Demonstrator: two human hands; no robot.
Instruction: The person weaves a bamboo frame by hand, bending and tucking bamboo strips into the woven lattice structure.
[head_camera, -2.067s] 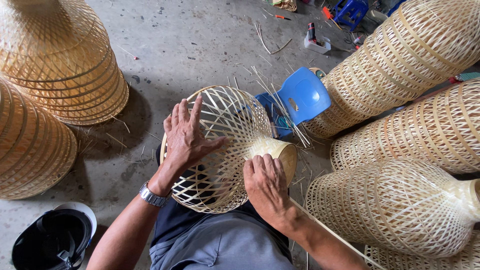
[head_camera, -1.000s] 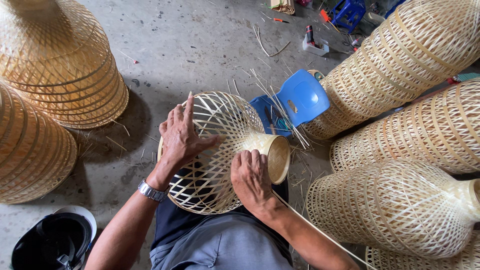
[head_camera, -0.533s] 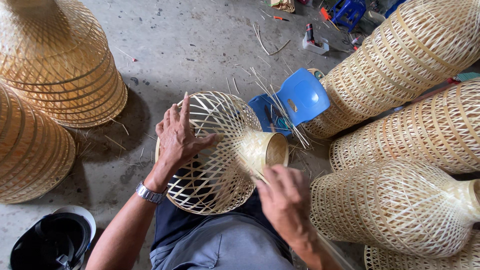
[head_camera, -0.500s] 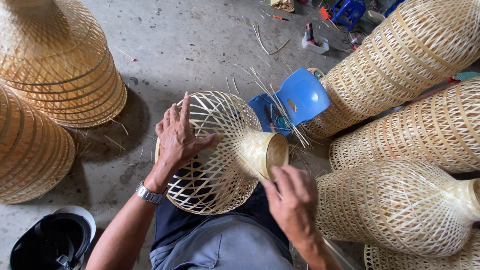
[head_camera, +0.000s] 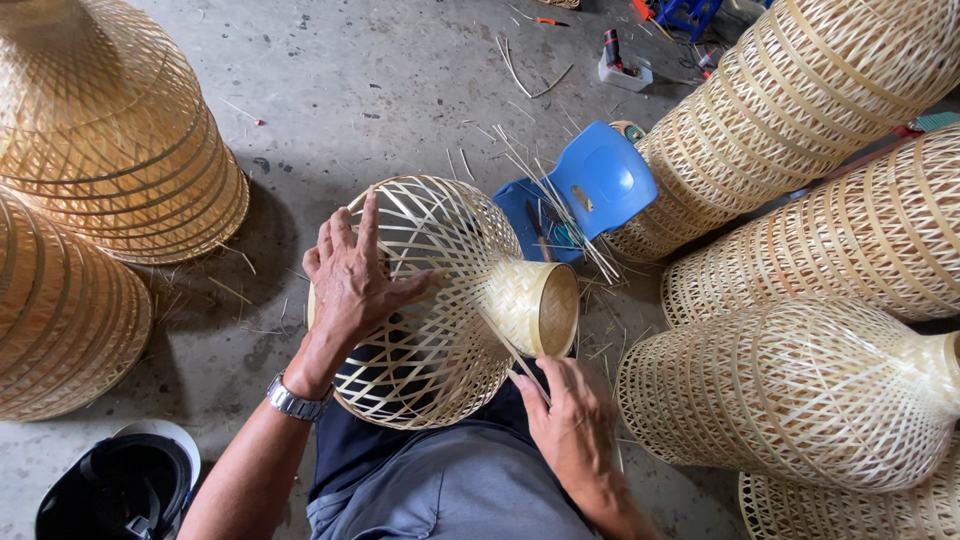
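Hands on a round open-weave bamboo lampshade (head_camera: 430, 300)

Left hand (head_camera: 352, 280) lies flat, fingers spread, on the weave; right hand (head_camera: 572, 425) pinches a thin bamboo strip (head_camera: 505, 345), fingertips partly hidden.

A bamboo-weaving workshop: finished woven lampshades (head_camera: 830, 120) crowd a bare concrete floor (head_camera: 360, 90) littered with loose bamboo strips (head_camera: 530, 70), beside a small blue plastic stool (head_camera: 590, 190) and scattered hand tools (head_camera: 620, 60), with stacked woven domes (head_camera: 110, 130) at the left.
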